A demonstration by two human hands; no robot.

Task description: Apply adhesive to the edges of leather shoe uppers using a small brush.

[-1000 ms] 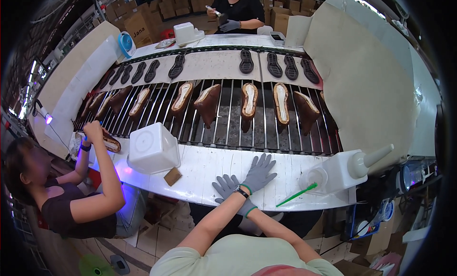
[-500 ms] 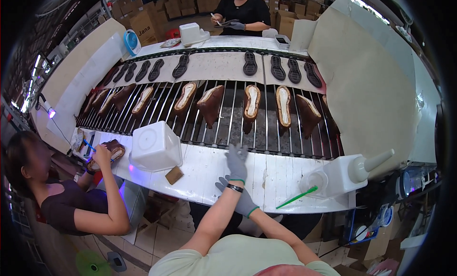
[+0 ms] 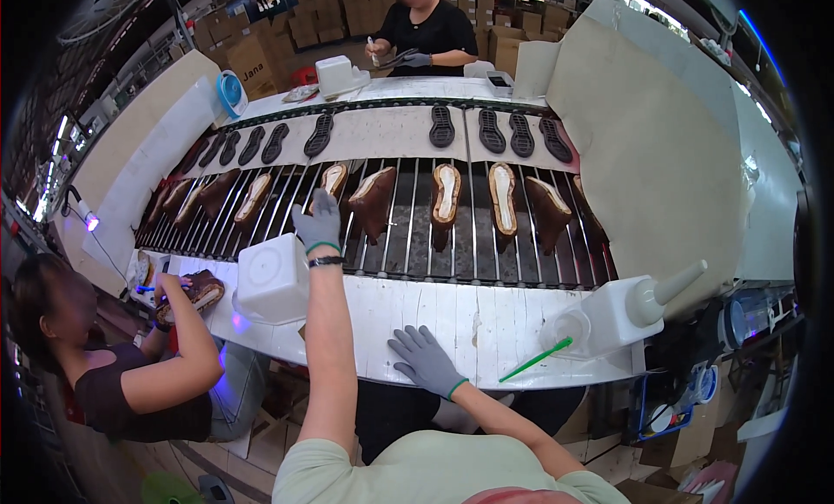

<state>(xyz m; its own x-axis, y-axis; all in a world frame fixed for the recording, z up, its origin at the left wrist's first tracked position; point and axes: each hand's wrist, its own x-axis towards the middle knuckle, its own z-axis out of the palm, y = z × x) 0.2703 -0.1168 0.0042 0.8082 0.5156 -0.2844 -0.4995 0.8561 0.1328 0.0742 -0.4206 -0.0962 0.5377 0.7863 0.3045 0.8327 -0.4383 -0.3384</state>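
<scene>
My left hand, in a grey glove with a green cuff, reaches out over the metal rollers. Its fingers are apart and overlap the lower part of a brown shoe upper that lies with its pale underside up. Whether they touch it I cannot tell. My right hand, gloved the same way, lies flat with fingers spread on the white tabletop. To its right a green-handled brush leans by a white plastic bottle with a long spout and an open cup part.
More brown shoe uppers rest along the rollers, with black soles on the shelf behind. A white plastic container stands left of my forearm. One co-worker handles an upper at left; another works across the line.
My left hand has swung forward and left from the tabletop to the upper. My right hand, earlier partly under it, now lies spread on the table. The co-workers' hands have shifted slightly.
</scene>
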